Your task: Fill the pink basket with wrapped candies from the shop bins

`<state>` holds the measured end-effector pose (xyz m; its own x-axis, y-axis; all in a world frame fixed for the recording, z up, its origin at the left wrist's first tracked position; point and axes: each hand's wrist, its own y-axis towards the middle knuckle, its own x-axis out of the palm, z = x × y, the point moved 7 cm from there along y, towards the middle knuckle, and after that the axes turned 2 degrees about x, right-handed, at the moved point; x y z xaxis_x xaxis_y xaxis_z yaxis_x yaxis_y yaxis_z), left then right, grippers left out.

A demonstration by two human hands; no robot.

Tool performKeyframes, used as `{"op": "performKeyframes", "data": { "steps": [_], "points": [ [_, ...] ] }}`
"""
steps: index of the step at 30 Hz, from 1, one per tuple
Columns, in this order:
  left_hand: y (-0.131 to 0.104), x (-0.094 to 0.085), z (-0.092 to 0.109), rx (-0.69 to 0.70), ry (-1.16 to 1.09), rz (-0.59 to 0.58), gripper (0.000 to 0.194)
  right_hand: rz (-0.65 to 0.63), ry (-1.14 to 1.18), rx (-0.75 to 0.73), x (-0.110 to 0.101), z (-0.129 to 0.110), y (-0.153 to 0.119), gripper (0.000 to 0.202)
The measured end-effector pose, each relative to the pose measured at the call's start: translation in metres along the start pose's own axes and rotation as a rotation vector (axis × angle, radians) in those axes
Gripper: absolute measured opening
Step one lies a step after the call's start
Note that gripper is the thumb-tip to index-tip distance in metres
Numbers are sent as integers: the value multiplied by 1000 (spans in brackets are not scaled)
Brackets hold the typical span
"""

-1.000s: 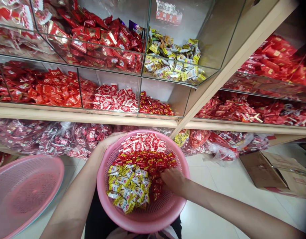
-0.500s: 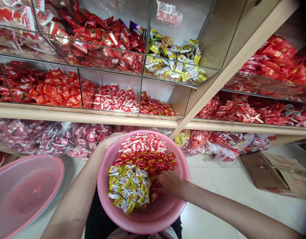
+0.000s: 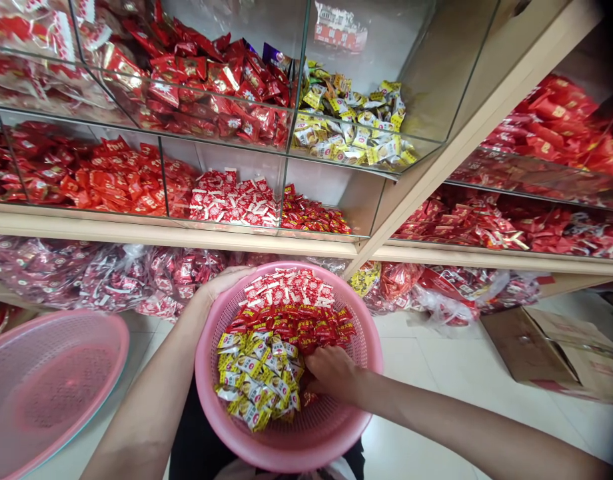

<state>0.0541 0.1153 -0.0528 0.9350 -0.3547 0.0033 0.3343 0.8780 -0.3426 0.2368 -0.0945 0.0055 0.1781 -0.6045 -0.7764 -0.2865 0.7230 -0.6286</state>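
Observation:
A round pink basket (image 3: 286, 457) rests over the lap, with my left hand (image 3: 230, 280) gripping its rim at the upper left. Inside lie red-and-white candies (image 3: 289, 287) at the far side, red candies with yellow lettering (image 3: 286, 320) in the middle, and yellow-and-white candies (image 3: 256, 377) at the near left. My right hand (image 3: 332, 373) is down in the basket at the right, fingers curled among dark red packets just right of the yellow-and-white ones. Its fingertips are hidden, so what it holds cannot be made out.
A larger pink basket (image 3: 104, 390) stands on the floor at the left. Glass bins of wrapped candy fill the wooden shelf (image 3: 186, 233) ahead. Plastic bags of candy (image 3: 116, 277) lie beneath it. A cardboard box (image 3: 551, 347) sits on the right.
My right hand has shifted slightly left within the basket. My left hand stays on the rim, and the candies look the same.

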Motion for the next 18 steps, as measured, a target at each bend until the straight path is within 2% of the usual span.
{"op": "performKeyframes", "data": {
  "steps": [12, 18],
  "points": [
    [-1, -3, -1, 2, -12, 67, 54, -18, 33, 55, 0, 9, 2, 35],
    [-3, -1, 1, 28, 12, 18, 56, -17, -60, 31, 0, 0, 6, 33]
  ]
}}
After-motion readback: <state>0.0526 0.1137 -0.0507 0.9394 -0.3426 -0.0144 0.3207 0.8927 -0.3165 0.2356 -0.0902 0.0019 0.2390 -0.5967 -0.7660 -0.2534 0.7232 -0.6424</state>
